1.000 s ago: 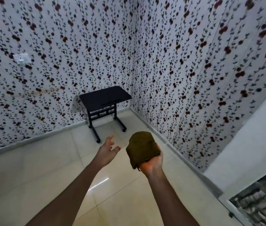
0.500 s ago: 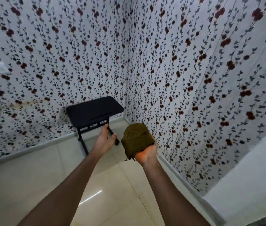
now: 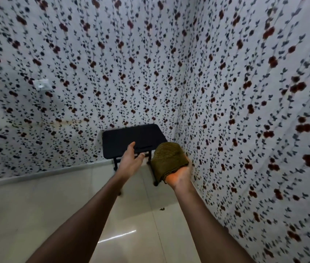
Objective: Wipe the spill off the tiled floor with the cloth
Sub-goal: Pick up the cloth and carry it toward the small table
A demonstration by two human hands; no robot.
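A folded olive-green cloth rests in my right hand, held up at chest height with the palm up and fingers curled around it. My left hand is stretched out beside it, open and holding nothing, a short gap away from the cloth. Below lies the glossy cream tiled floor. A small dark speck sits on a tile between my forearms; I cannot tell whether it is the spill.
A small black table on a black frame stands in the room's corner, straight ahead. Flowered wallpaper covers the left wall and the right wall, which runs close beside my right arm. A white socket is on the left wall.
The view has tilted up and swung, so the black table now sits right behind my hands. Both hands stay raised together; the cloth remains in my right hand.
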